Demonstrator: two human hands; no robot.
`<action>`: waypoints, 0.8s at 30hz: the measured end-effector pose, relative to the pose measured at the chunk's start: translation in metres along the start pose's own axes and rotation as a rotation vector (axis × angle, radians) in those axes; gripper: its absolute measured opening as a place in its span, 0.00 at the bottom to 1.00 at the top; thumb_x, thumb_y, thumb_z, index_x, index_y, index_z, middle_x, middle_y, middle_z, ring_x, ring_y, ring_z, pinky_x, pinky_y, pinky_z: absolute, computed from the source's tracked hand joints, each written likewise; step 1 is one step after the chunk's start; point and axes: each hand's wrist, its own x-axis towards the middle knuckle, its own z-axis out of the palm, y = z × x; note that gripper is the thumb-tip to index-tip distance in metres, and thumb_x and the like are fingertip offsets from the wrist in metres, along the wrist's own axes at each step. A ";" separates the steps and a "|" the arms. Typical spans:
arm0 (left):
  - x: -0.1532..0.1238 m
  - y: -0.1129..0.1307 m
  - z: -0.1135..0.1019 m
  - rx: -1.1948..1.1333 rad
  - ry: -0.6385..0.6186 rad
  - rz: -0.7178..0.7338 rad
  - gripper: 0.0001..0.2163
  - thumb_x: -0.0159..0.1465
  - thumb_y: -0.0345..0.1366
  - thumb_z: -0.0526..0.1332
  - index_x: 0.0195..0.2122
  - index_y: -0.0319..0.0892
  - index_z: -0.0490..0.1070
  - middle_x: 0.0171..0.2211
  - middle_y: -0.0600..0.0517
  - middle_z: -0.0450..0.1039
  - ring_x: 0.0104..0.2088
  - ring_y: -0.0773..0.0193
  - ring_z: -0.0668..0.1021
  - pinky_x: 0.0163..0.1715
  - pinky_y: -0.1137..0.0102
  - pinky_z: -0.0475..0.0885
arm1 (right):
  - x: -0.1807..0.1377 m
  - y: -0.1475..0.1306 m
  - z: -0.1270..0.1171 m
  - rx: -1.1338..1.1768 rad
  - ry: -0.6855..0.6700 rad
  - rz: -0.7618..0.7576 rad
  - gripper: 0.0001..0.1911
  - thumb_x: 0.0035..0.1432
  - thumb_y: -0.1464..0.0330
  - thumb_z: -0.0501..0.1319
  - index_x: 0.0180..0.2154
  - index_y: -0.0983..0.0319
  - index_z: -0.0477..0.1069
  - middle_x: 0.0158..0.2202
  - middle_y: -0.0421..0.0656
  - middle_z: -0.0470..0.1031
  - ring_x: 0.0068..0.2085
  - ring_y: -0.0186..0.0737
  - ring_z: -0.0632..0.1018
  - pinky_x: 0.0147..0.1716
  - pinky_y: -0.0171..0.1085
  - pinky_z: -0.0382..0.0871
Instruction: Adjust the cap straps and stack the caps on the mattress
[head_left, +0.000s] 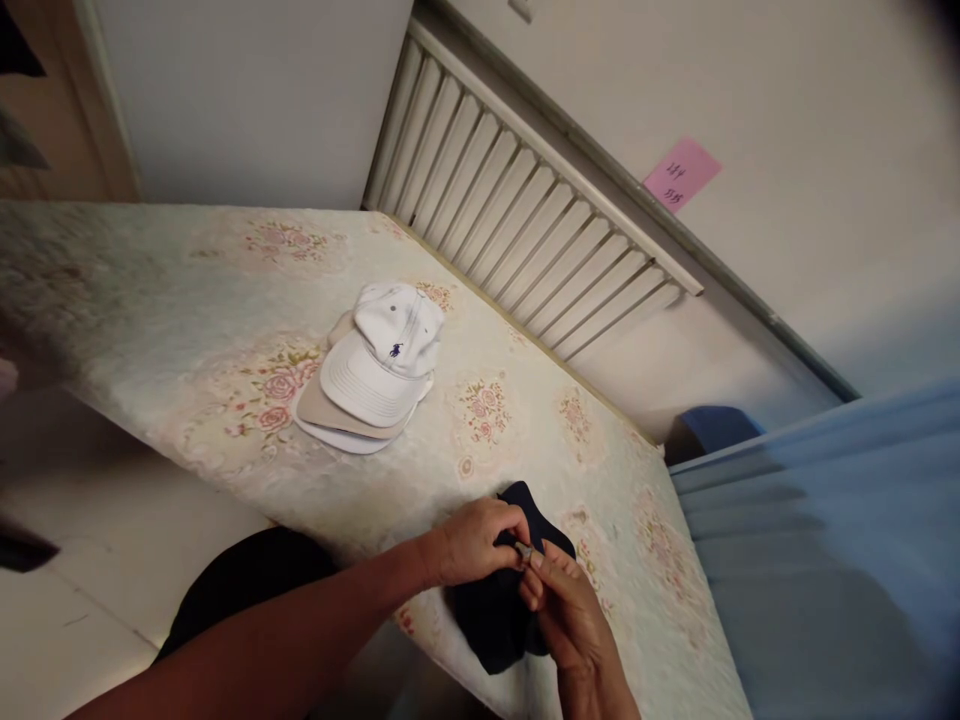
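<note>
Our left hand (480,540) and right hand (574,605) pinch a small fitting (523,550) at the dark cap (487,620), likely for control; pale caps (379,370) stacked well apart from it.

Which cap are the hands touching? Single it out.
The dark fabric cap, with the left hand and right hand on it. The other fabric caps, white and beige, lie stacked on the pale floral cover, away from both hands.

Left forearm (322,620): bare, tapering, slanting in from eight o'clock.
Left hand (476,540): bare, fingers curled downward.
Right wrist (596,685): bare, rising from five o'clock.
Right hand (576,605): bare, thumb and fingers pinched, at four o'clock from the left.
</note>
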 end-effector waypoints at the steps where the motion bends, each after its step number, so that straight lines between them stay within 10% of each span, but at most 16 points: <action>1: 0.000 0.000 0.000 0.019 -0.010 0.012 0.07 0.53 0.33 0.67 0.33 0.42 0.73 0.32 0.55 0.75 0.35 0.65 0.74 0.39 0.72 0.64 | 0.000 -0.001 0.001 0.005 0.005 0.001 0.14 0.40 0.68 0.74 0.24 0.65 0.70 0.15 0.32 0.63 0.17 0.23 0.60 0.16 0.25 0.55; 24: 0.015 -0.011 -0.021 -0.399 0.198 -0.303 0.09 0.49 0.32 0.65 0.31 0.40 0.68 0.27 0.56 0.68 0.31 0.68 0.70 0.33 0.73 0.63 | -0.039 -0.014 -0.032 -0.880 -0.074 -0.080 0.12 0.48 0.62 0.62 0.35 0.61 0.74 0.27 0.38 0.68 0.30 0.37 0.67 0.30 0.34 0.59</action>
